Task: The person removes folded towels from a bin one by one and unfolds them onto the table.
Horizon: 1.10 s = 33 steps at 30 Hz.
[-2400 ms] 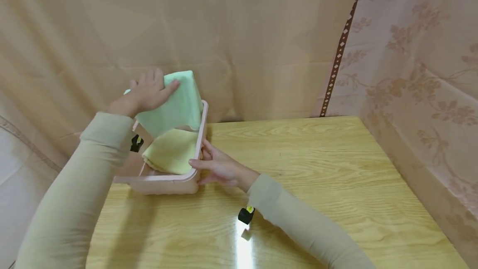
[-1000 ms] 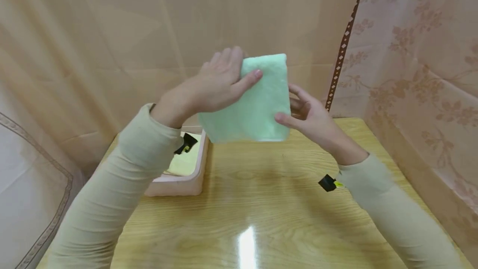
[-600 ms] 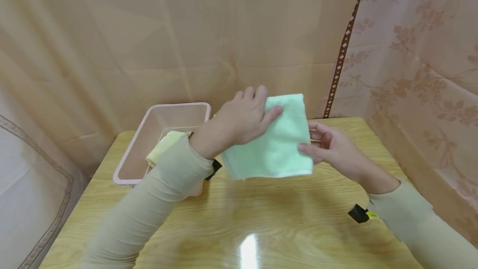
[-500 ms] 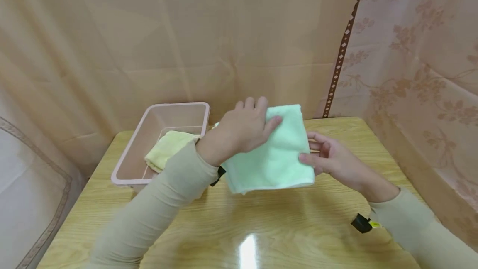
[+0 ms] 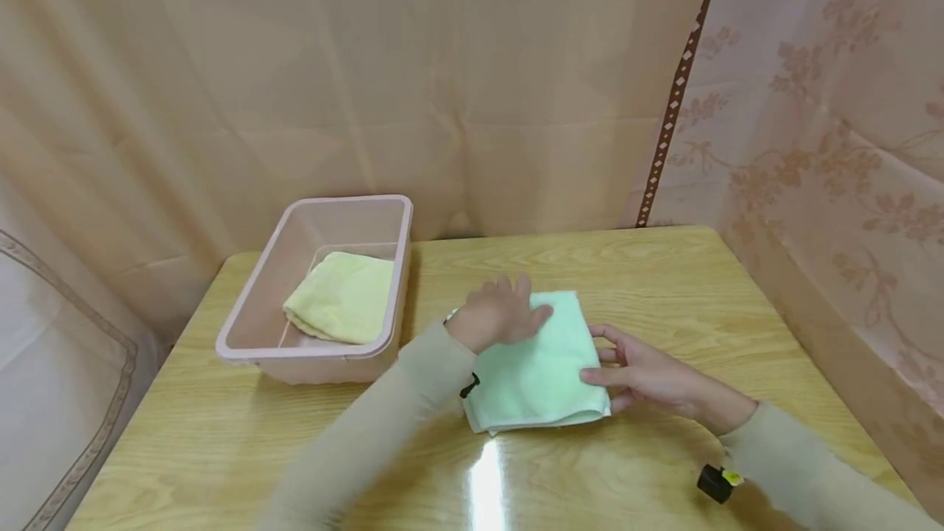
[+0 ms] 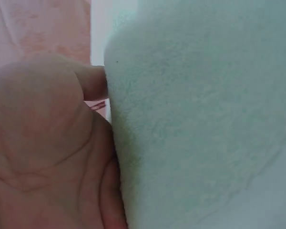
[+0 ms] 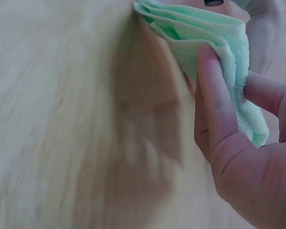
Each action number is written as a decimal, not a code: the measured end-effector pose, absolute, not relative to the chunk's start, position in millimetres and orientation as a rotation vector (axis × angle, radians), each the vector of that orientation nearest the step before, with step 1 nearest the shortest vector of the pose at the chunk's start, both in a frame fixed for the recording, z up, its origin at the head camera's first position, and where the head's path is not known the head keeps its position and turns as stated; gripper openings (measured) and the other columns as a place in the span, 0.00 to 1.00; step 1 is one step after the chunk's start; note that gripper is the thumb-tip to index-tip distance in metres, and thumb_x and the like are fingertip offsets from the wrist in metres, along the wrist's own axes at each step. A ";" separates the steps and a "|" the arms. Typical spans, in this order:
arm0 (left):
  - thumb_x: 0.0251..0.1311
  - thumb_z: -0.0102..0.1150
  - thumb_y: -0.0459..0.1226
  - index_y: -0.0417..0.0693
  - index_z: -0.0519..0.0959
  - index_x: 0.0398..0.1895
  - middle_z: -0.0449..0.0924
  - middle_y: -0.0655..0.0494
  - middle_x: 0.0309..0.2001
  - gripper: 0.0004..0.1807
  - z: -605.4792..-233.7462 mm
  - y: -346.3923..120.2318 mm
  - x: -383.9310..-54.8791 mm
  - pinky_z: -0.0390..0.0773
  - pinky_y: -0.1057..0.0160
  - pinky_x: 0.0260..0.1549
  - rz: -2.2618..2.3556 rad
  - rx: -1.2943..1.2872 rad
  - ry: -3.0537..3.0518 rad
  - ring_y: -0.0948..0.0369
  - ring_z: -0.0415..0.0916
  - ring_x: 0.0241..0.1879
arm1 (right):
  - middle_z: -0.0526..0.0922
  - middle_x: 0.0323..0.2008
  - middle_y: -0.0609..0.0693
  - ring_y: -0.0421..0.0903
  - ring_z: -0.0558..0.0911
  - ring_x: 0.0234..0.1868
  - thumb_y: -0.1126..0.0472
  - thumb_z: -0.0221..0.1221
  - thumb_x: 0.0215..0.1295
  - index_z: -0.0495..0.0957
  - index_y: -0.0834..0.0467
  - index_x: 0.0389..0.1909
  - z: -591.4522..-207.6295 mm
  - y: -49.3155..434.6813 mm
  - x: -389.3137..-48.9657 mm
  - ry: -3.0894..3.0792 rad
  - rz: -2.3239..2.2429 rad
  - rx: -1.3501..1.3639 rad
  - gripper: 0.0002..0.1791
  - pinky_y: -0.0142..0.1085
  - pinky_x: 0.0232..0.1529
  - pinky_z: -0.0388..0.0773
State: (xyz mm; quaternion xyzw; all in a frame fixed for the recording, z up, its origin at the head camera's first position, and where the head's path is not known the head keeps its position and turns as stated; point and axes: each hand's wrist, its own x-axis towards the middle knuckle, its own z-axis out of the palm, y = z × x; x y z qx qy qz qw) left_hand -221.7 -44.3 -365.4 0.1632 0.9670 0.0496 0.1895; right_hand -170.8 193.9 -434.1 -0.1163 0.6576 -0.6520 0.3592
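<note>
A folded mint-green towel (image 5: 542, 367) is held low over the middle of the wooden table, lying nearly level. My left hand (image 5: 497, 316) grips its far left side, thumb on the top face. In the left wrist view the towel fills most of the frame, and the fingers of my left hand (image 6: 47, 143) pass out of sight behind its edge. My right hand (image 5: 649, 375) pinches the right edge, thumb above and fingers below. The right wrist view shows the stacked layers of the towel (image 7: 195, 31) between thumb and fingers of my right hand (image 7: 248, 148), with a shadow on the table.
A pale pink plastic basin (image 5: 251, 301) stands at the table's left, with a folded yellow towel (image 5: 342, 297) inside. The wooden table (image 5: 634, 277) meets a beige curtain (image 5: 516, 88) behind and a floral curtain (image 5: 833, 121) at the right.
My left hand has lifted the green towel out of the basin and moved it right. My right hand has left the basin's rim and taken the towel's right edge. Both hands have lowered it towards the table.
</note>
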 end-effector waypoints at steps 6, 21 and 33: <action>0.76 0.32 0.63 0.48 0.58 0.76 0.65 0.46 0.70 0.38 -398.9 -32.8 -239.2 0.60 0.43 0.67 0.155 0.525 2.686 0.48 0.62 0.69 | 0.76 0.57 0.64 0.60 0.84 0.48 0.62 0.63 0.71 0.41 0.58 0.78 -446.4 203.8 -173.7 1.830 -1.592 -0.307 0.47 0.52 0.41 0.85; 0.73 0.33 0.66 0.52 0.60 0.75 0.65 0.51 0.64 0.38 -450.8 -18.7 -264.1 0.60 0.49 0.63 0.138 0.596 2.660 0.53 0.61 0.62 | 0.74 0.56 0.66 0.55 0.84 0.46 0.62 0.68 0.66 0.35 0.57 0.79 -452.0 215.4 -176.0 1.964 -1.492 -0.266 0.56 0.51 0.39 0.85; 0.76 0.33 0.63 0.55 0.53 0.80 0.59 0.51 0.71 0.37 -436.6 -45.5 -234.8 0.58 0.46 0.64 0.201 0.951 2.781 0.53 0.56 0.70 | 0.75 0.56 0.64 0.57 0.82 0.47 0.57 0.61 0.74 0.50 0.65 0.78 -441.2 232.0 -178.9 2.155 -1.377 -0.420 0.42 0.49 0.39 0.85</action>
